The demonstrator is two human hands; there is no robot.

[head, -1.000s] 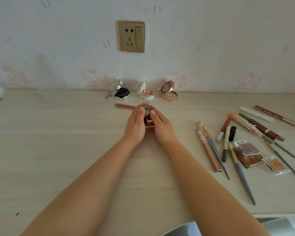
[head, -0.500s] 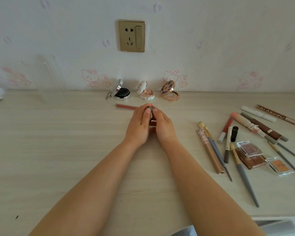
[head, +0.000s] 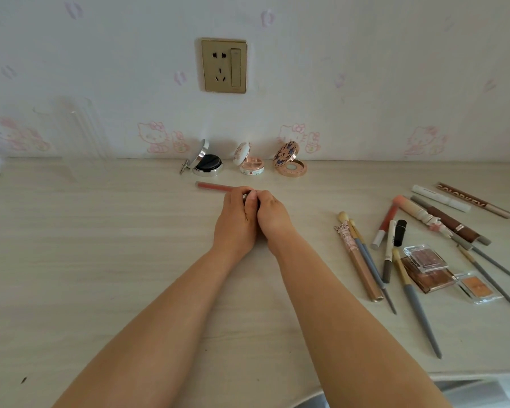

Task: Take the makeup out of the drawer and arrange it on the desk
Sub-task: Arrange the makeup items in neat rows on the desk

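Note:
My left hand (head: 236,222) and my right hand (head: 270,214) are pressed together in the middle of the desk (head: 86,260), fingers curled round a small makeup compact (head: 245,198) that is almost fully hidden between them. A red lip pencil (head: 214,187) lies just behind my left hand. Three open compacts stand along the wall: a silver one with a black cushion (head: 206,163), a white floral one (head: 249,164) and a rose-gold one (head: 290,163).
Several brushes, pencils, lip tubes (head: 395,245) and clear eyeshadow cases (head: 427,266) lie spread over the desk's right side. A clear acrylic holder (head: 71,128) stands at the back left. A wall socket (head: 223,65) is above. The desk's front edge runs at the lower right.
The compact's silver lid, raised and visible a second ago, has been pushed down. My hands have closed tighter over it and it is now nearly hidden.

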